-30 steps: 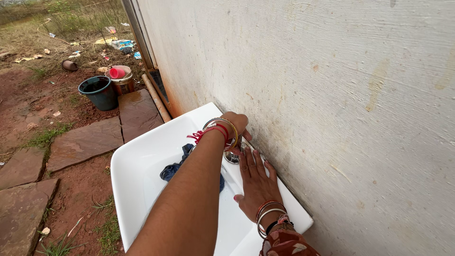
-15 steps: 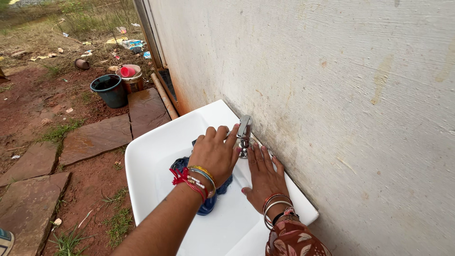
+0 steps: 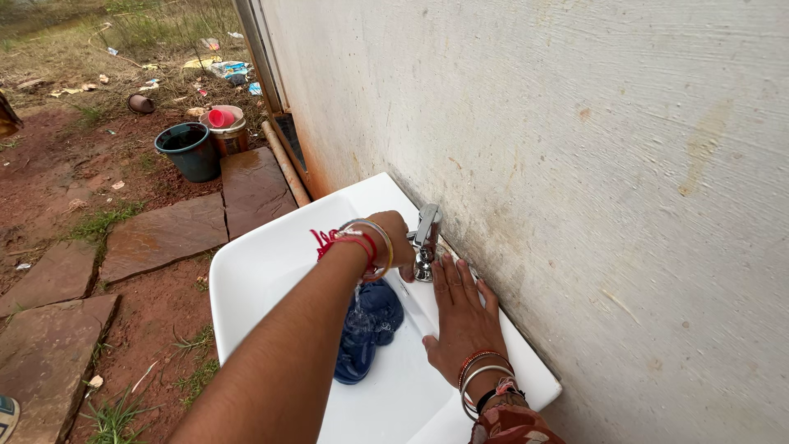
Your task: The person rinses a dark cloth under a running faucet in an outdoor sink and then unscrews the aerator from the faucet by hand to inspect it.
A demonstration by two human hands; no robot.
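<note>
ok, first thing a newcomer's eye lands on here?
The white sink fixed to the pale wall, with a wet dark blue cloth lying in its basin. The left hand is raised at the chrome tap, while the right hand lies flat on the sink's back ledge. Farther off, top left, a dark bucket stands on red earth beside stone slabs.

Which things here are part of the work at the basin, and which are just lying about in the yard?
In use:
- left hand, at the chrome tap
- right hand, flat on the white basin ledge
- blue cloth, wet in the bowl

Lying about:
- dark bucket
- tin with red cup
- stone slabs
- litter
</note>
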